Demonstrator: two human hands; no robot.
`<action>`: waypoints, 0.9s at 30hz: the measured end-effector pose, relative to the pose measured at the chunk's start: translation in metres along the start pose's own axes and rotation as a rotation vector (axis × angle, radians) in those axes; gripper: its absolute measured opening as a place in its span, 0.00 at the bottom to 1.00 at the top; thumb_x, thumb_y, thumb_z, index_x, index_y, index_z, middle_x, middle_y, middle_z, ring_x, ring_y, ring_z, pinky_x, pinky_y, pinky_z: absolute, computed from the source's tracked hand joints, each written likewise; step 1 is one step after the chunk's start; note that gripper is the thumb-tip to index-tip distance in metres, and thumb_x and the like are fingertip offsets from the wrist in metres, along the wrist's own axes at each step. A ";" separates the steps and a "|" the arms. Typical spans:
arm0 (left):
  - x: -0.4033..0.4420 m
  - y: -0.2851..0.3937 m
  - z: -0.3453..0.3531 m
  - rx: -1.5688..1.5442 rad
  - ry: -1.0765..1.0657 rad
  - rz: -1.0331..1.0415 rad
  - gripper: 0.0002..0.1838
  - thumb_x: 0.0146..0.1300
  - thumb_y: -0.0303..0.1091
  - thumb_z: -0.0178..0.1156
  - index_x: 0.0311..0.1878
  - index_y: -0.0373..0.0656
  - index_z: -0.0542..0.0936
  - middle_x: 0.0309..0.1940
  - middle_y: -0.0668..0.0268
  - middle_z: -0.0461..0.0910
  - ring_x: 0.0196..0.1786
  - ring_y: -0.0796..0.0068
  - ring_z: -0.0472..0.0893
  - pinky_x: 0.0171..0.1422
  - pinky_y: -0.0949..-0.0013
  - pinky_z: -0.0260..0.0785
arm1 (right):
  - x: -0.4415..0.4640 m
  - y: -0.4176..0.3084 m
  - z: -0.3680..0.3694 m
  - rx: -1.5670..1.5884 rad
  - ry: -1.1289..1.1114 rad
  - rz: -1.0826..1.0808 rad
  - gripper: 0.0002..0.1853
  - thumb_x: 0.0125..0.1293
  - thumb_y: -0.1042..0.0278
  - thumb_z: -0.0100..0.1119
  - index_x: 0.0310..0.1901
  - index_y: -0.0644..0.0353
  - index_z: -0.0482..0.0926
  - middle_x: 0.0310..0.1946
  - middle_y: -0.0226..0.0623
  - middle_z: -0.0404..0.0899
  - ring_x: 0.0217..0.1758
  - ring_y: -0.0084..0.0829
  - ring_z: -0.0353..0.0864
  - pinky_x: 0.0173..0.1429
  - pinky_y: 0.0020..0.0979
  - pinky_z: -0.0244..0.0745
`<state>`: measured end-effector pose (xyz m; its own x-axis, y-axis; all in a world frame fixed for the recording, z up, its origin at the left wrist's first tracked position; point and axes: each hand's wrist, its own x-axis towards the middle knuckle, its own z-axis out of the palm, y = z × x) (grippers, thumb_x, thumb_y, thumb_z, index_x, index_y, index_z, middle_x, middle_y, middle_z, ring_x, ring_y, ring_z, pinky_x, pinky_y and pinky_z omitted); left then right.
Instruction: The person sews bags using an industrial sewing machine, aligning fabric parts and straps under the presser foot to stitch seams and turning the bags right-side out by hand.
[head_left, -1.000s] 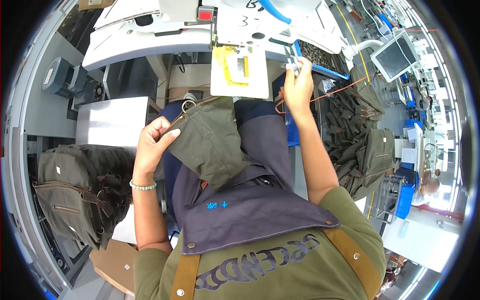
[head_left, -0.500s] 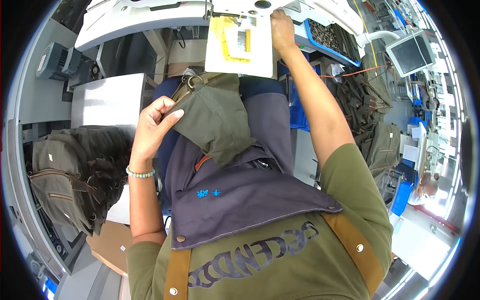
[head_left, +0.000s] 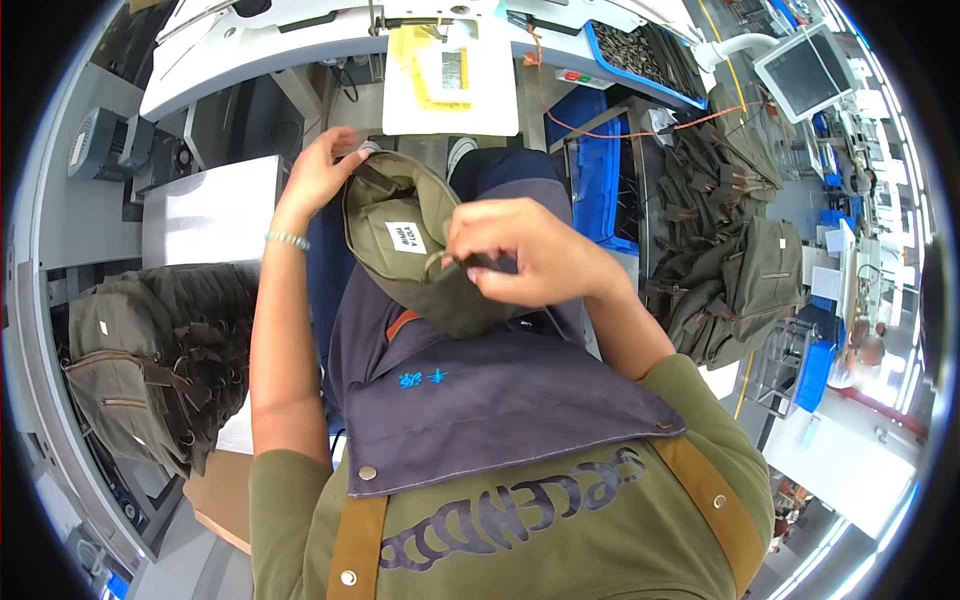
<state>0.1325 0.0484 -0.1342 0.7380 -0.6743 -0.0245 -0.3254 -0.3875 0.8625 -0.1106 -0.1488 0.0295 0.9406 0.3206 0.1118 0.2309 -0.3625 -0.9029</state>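
An olive-green fabric pouch (head_left: 400, 262) is over my lap, its mouth spread wide so that the lighter lining and a white label (head_left: 406, 238) inside show. My left hand (head_left: 325, 172) pinches the far left edge of the mouth between thumb and fingers. On the near right side, my right hand (head_left: 525, 250) grips the pouch's rim with thumb and fingertips. Beyond the pouch, a white plate with yellow tape (head_left: 500, 105) juts out from the edge of the white machine table (head_left: 215, 75).
Stacked dark green bags (head_left: 130, 350) lie at the left, near a metal surface (head_left: 210, 212). More green bags (head_left: 745, 290) are piled at the right. A blue tray (head_left: 650, 75) of small parts stands at the back right, near a screen (head_left: 805, 82).
My right hand has come back from the machine table to the pouch and taken hold of its rim. The pouch's mouth has opened and turned upward, showing the lining.
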 end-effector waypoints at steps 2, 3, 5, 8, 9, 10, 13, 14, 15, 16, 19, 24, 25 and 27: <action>0.029 -0.052 0.028 -0.029 -0.087 -0.086 0.27 0.66 0.44 0.68 0.59 0.33 0.79 0.49 0.56 0.84 0.52 0.65 0.82 0.63 0.65 0.72 | -0.010 -0.004 0.007 -0.048 0.027 -0.052 0.09 0.53 0.80 0.56 0.37 0.67 0.79 0.36 0.35 0.77 0.33 0.28 0.76 0.35 0.28 0.70; 0.033 -0.049 0.031 -0.062 -0.169 -0.176 0.30 0.63 0.44 0.71 0.61 0.33 0.78 0.50 0.55 0.84 0.52 0.64 0.82 0.64 0.65 0.72 | -0.013 -0.007 0.008 -0.049 0.030 -0.053 0.09 0.53 0.80 0.56 0.37 0.67 0.79 0.36 0.35 0.77 0.33 0.28 0.76 0.35 0.28 0.70; 0.028 -0.045 0.036 -0.050 -0.241 -0.199 0.29 0.62 0.41 0.73 0.61 0.32 0.78 0.49 0.56 0.84 0.51 0.65 0.82 0.62 0.66 0.72 | -0.021 -0.014 0.004 -0.168 0.120 -0.014 0.10 0.51 0.81 0.55 0.37 0.67 0.79 0.36 0.36 0.77 0.35 0.29 0.77 0.37 0.29 0.72; 0.015 -0.016 0.034 -0.082 -0.324 -0.247 0.24 0.60 0.29 0.74 0.58 0.32 0.79 0.45 0.62 0.84 0.49 0.72 0.81 0.57 0.70 0.72 | -0.038 -0.025 -0.017 -0.102 0.189 0.198 0.11 0.50 0.83 0.53 0.37 0.67 0.79 0.36 0.36 0.77 0.36 0.29 0.77 0.39 0.29 0.72; 0.012 -0.018 0.032 -0.176 -0.309 -0.252 0.21 0.61 0.27 0.72 0.55 0.33 0.79 0.43 0.64 0.84 0.48 0.75 0.81 0.55 0.72 0.72 | -0.043 -0.019 -0.026 -0.182 0.261 0.121 0.11 0.50 0.84 0.52 0.36 0.67 0.78 0.36 0.37 0.77 0.36 0.28 0.77 0.41 0.28 0.72; 0.009 -0.013 0.028 -0.266 -0.291 -0.257 0.17 0.62 0.25 0.71 0.52 0.34 0.80 0.41 0.67 0.83 0.46 0.78 0.80 0.54 0.74 0.72 | -0.051 -0.014 -0.037 -0.190 0.300 0.106 0.09 0.51 0.84 0.53 0.34 0.66 0.78 0.40 0.37 0.78 0.39 0.28 0.77 0.44 0.27 0.71; -0.021 0.023 0.006 -0.680 -0.188 -0.291 0.11 0.67 0.25 0.66 0.50 0.39 0.78 0.38 0.70 0.83 0.41 0.82 0.82 0.45 0.76 0.76 | -0.065 -0.004 -0.058 -0.276 0.498 0.062 0.14 0.50 0.89 0.46 0.32 0.63 0.81 0.51 0.36 0.79 0.40 0.25 0.77 0.43 0.25 0.69; -0.033 0.038 -0.001 -0.905 -0.105 -0.361 0.10 0.68 0.26 0.64 0.51 0.41 0.78 0.38 0.70 0.83 0.39 0.82 0.83 0.41 0.76 0.78 | -0.069 0.000 -0.061 -0.294 0.569 0.092 0.16 0.50 0.90 0.45 0.31 0.62 0.81 0.54 0.37 0.78 0.41 0.24 0.76 0.44 0.23 0.68; -0.043 0.047 -0.007 -0.954 -0.060 -0.366 0.10 0.70 0.27 0.62 0.52 0.44 0.76 0.38 0.70 0.83 0.37 0.82 0.85 0.35 0.75 0.79 | -0.075 0.005 -0.062 -0.272 0.632 0.216 0.17 0.49 0.90 0.43 0.31 0.61 0.81 0.56 0.38 0.79 0.41 0.21 0.75 0.44 0.22 0.66; -0.051 0.046 -0.011 -0.945 -0.056 -0.368 0.10 0.70 0.27 0.62 0.52 0.44 0.76 0.38 0.70 0.83 0.37 0.82 0.85 0.35 0.75 0.79 | -0.080 0.016 -0.062 -0.258 0.663 0.288 0.15 0.53 0.91 0.45 0.31 0.62 0.80 0.57 0.38 0.79 0.40 0.20 0.74 0.44 0.22 0.67; -0.075 0.040 -0.014 -1.004 0.010 -0.314 0.11 0.70 0.28 0.62 0.53 0.46 0.75 0.39 0.71 0.83 0.37 0.82 0.83 0.36 0.76 0.78 | -0.082 0.061 -0.049 -0.098 0.729 0.250 0.10 0.66 0.85 0.49 0.37 0.63 0.81 0.59 0.40 0.79 0.50 0.24 0.78 0.56 0.25 0.70; -0.108 0.061 0.004 -0.748 0.249 -0.338 0.06 0.70 0.30 0.63 0.47 0.43 0.77 0.39 0.74 0.79 0.38 0.87 0.76 0.40 0.80 0.67 | -0.087 0.104 -0.002 0.362 0.949 0.655 0.22 0.80 0.51 0.48 0.62 0.59 0.78 0.59 0.34 0.80 0.59 0.21 0.78 0.57 0.26 0.73; -0.111 0.066 0.007 -0.729 0.253 -0.297 0.05 0.70 0.30 0.62 0.46 0.42 0.77 0.37 0.76 0.77 0.37 0.89 0.73 0.40 0.81 0.64 | -0.088 0.100 -0.002 0.470 0.858 0.677 0.24 0.79 0.49 0.49 0.62 0.59 0.78 0.57 0.33 0.81 0.56 0.21 0.80 0.56 0.26 0.75; -0.118 0.084 0.010 -0.636 0.255 -0.226 0.03 0.71 0.29 0.60 0.44 0.41 0.77 0.34 0.79 0.72 0.36 0.90 0.67 0.40 0.82 0.57 | -0.083 0.094 0.000 0.598 0.811 0.673 0.26 0.79 0.45 0.50 0.60 0.61 0.79 0.50 0.30 0.84 0.49 0.22 0.83 0.56 0.26 0.76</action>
<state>0.0126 0.0894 -0.0641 0.8870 -0.4230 -0.1852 0.2014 -0.0064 0.9795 -0.1670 -0.2093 -0.0648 0.7602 -0.4958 -0.4198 -0.3142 0.2850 -0.9056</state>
